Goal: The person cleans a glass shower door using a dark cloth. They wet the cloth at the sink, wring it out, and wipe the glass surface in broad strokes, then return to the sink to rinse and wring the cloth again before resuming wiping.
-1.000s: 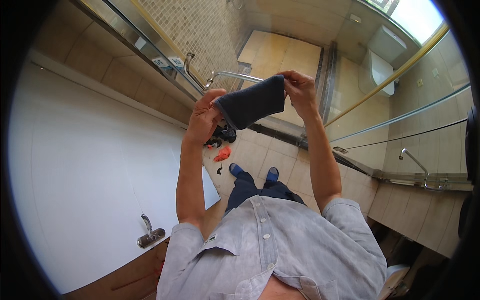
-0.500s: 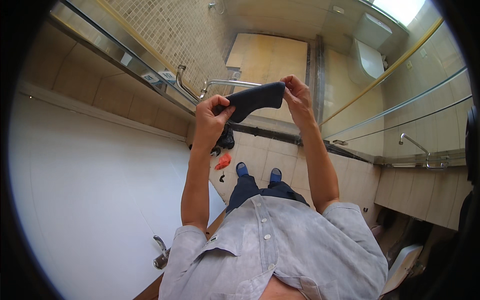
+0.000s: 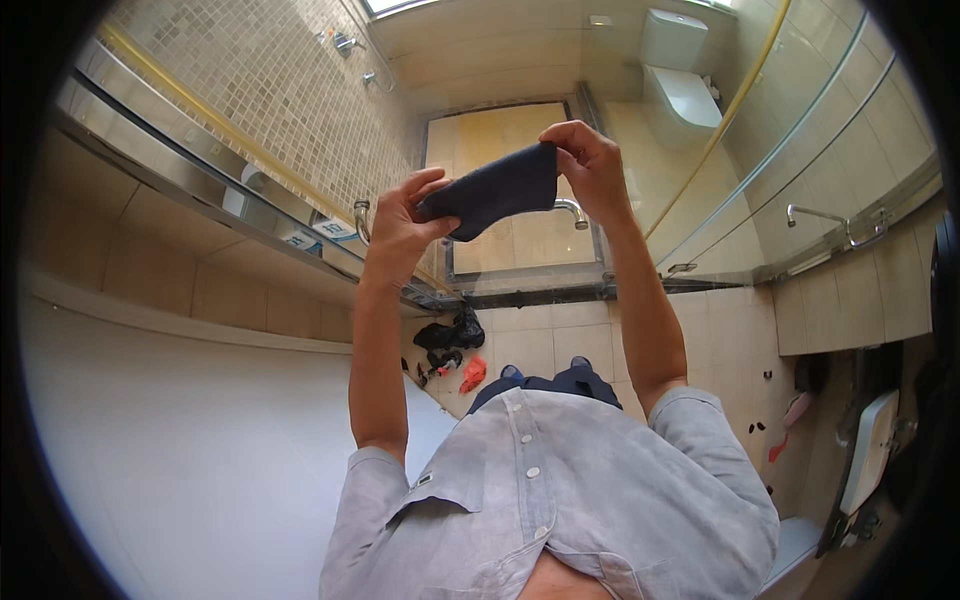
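Observation:
A dark navy sock (image 3: 495, 193) is stretched out in the air between both hands, at about the height of the faucet behind it. My left hand (image 3: 402, 222) pinches its left end between thumb and fingers. At the upper right corner, my right hand (image 3: 592, 165) grips the edge with its thumb and fingertips. The sock sags slightly along its lower side. Part of a curved metal faucet spout (image 3: 572, 212) shows just under its right end.
Beyond the hands, a glass panel with a yellow rail (image 3: 720, 115) stands before a toilet (image 3: 685, 95). Black plastic bags (image 3: 455, 332) and a red bag (image 3: 473, 374) lie on the tiled floor. A white door (image 3: 200, 430) fills the lower left. Another faucet (image 3: 835, 222) is at right.
The view has shifted, so the bags and toilet appear elsewhere. Both hands keep hold of the sock, which now lies more spread and slightly further left.

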Motion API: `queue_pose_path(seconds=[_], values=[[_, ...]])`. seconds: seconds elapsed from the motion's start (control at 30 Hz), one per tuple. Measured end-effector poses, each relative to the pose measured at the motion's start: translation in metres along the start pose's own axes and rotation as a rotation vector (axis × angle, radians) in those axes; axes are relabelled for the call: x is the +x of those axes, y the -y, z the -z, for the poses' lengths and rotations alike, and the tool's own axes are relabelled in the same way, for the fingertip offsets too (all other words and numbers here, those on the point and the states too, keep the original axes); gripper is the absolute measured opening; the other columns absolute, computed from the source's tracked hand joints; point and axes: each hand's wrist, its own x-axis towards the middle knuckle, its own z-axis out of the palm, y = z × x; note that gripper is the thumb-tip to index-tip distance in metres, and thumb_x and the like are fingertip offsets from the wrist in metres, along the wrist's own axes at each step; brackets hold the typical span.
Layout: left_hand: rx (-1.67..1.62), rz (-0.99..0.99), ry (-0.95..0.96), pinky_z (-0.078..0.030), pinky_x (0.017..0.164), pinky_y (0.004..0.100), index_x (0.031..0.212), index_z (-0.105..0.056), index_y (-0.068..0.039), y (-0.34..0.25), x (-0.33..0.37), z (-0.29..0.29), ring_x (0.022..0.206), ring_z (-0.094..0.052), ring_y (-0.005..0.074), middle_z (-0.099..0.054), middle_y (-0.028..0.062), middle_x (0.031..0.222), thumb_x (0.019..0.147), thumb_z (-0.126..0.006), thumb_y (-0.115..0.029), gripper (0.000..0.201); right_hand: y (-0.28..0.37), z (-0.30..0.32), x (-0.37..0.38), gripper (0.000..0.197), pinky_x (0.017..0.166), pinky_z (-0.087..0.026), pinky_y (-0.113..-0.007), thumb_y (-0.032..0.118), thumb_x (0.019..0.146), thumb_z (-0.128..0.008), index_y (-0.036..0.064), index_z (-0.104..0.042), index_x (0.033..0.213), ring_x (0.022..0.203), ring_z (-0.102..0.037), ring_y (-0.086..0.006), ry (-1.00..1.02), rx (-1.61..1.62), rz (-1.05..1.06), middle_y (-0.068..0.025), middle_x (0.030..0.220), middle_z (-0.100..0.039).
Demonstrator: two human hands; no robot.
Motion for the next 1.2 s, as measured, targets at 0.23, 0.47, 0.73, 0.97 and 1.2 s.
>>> queue_pose_path(seconds=[0.23, 0.47, 0.73, 0.97, 1.2], values=[[0.053, 0.124, 0.251, -0.055, 0.084, 0.0269, 0.123, -0.061, 0.014, 0.011, 0.008, -0.003, 0.091, -0.067, 0.0168, -0.07, 0.016, 0.103, 0.075, -0.086, -0.004, 0.057, -0.022, -0.014, -0.025, 0.015, 0.073, -0.051, -0.02, -0.002, 0.095, -0.056, 0.0002, -0.068, 0.103, 0.079, -0.063, -0.0081, -0.098, 0.217, -0.176, -0.0039, 0.087, -0.069], [-0.025, 0.376, 0.321, -0.056, 0.062, 0.0228, 0.102, -0.069, 0.011, 0.041, 0.021, -0.01, 0.07, -0.067, 0.0119, -0.071, 0.0096, 0.085, 0.088, -0.079, -0.02, 0.035, -0.025, -0.015, -0.04, 0.012, 0.072, -0.051, -0.02, 0.002, 0.095, -0.059, 0.0004, -0.068, 0.103, 0.079, -0.063, -0.0081, -0.111, 0.297, -0.231, -0.0038, 0.088, -0.069], [0.141, 0.384, 0.311, -0.048, 0.054, 0.022, 0.094, -0.071, 0.007, 0.039, 0.017, -0.022, 0.062, -0.059, 0.0077, -0.066, 0.004, 0.076, 0.088, -0.076, -0.019, 0.027, -0.048, -0.013, -0.067, 0.016, 0.064, -0.054, -0.024, 0.009, 0.091, -0.067, 0.0021, -0.067, 0.106, 0.078, -0.066, -0.0113, -0.271, 0.203, -0.593, -0.0043, 0.088, -0.069], [0.683, 0.065, 0.253, -0.047, 0.057, 0.0303, 0.084, -0.071, 0.004, 0.097, 0.018, -0.03, 0.06, -0.059, 0.0154, -0.065, 0.0091, 0.071, 0.083, -0.074, -0.019, 0.024, -0.098, -0.061, -0.164, 0.02, 0.069, -0.058, -0.033, 0.02, 0.1, -0.055, 0.004, -0.065, 0.108, 0.084, -0.069, -0.0165, -0.538, 0.44, -0.752, -0.0072, 0.096, -0.07], [1.009, -0.333, 0.529, -0.055, 0.08, 0.044, 0.082, -0.072, 0.003, 0.113, -0.005, -0.091, 0.087, -0.068, 0.0369, -0.07, 0.0216, 0.099, 0.072, -0.068, -0.014, 0.02, -0.126, -0.078, -0.17, 0.031, 0.097, -0.051, -0.038, 0.026, 0.104, -0.039, 0.0077, -0.059, 0.119, 0.109, -0.064, -0.0204, -0.47, 1.258, -0.758, -0.012, 0.113, -0.065]])
